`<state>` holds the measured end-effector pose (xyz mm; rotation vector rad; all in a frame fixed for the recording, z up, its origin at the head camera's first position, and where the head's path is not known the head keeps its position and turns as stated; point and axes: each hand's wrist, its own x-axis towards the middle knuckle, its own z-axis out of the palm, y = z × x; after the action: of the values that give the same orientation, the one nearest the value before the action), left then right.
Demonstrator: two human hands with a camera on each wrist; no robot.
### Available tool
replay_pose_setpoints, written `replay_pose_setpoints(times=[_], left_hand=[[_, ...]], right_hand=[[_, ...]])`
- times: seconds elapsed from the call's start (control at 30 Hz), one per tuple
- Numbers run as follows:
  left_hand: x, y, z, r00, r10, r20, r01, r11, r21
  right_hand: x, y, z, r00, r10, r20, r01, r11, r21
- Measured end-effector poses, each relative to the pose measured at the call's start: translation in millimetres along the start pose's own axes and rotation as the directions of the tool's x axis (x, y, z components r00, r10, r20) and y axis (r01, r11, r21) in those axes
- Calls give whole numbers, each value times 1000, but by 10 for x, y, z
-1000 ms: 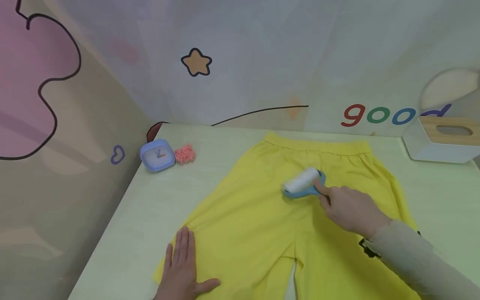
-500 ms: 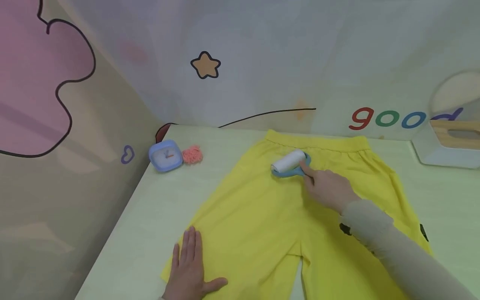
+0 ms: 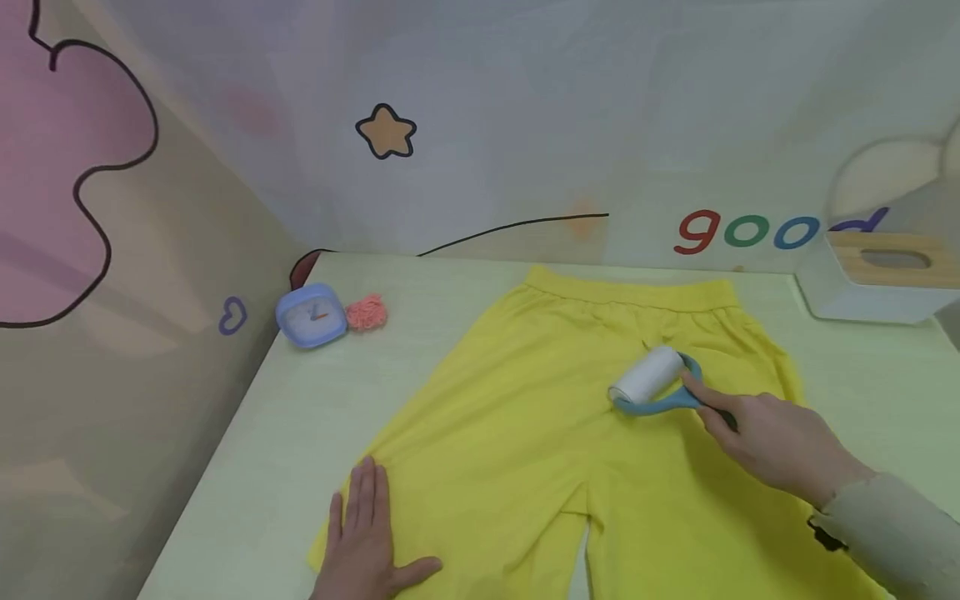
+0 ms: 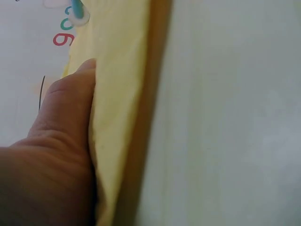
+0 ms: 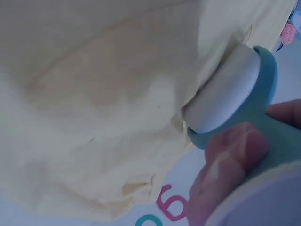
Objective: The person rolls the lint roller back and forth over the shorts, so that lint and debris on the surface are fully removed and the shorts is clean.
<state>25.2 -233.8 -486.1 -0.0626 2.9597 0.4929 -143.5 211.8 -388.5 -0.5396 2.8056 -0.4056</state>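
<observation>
Yellow wide-legged pants (image 3: 480, 433) lie spread on the table, waistband toward the back wall. My right hand (image 3: 780, 442) grips the handle of a lint roller (image 3: 648, 375) with a white roll and a blue frame. The roll sits on the upper front of the pants, below the waistband; in the right wrist view the cloth bunches against the roll (image 5: 225, 89). My left hand (image 3: 360, 533) rests flat on the outer edge of the left-side leg, fingers straight and thumb out to the side. In the left wrist view that thumb (image 4: 66, 103) lies along the cloth.
At the back left of the table (image 3: 247, 467) stand a small blue clock (image 3: 312, 317) and a pink tuft of yarn (image 3: 367, 312) beside it. A white box with a wooden lid (image 3: 877, 283) stands at the back right. Printed walls rise behind and at left.
The lint roller first went up toward the waistband, then came back down and to the right over the pants in my right hand. My left hand stayed in place on the leg.
</observation>
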Motion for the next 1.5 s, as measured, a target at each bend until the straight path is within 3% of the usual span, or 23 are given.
replay_pose_setpoints(times=[0.17, 0.3, 0.6, 0.9, 1.0, 1.2, 1.5], left_hand=[[-35, -65, 21, 999, -17, -27, 17, 1000, 22], [-74, -88, 14, 999, -35, -36, 36, 999, 13], [-50, -6, 16, 999, -16, -45, 14, 999, -43], [18, 57, 44, 997, -26, -67, 28, 999, 30], [34, 63, 31, 998, -35, -48, 36, 999, 19], [41, 61, 69, 998, -57, 19, 58, 998, -30], [59, 62, 104, 998, -62, -31, 62, 998, 13]], right_hand=[[-293, 80, -51, 998, 36, 51, -34, 998, -55], [-300, 55, -111, 997, 14, 81, -10, 999, -42], [274, -160, -183, 997, -73, 33, 72, 997, 34], [832, -360, -295, 997, -39, 63, 36, 998, 45], [982, -435, -334, 996, -9, 90, 7, 1000, 16], [1213, -544, -368, 993, 40, 115, -41, 999, 6], [1369, -575, -280, 998, 33, 59, -33, 999, -2]])
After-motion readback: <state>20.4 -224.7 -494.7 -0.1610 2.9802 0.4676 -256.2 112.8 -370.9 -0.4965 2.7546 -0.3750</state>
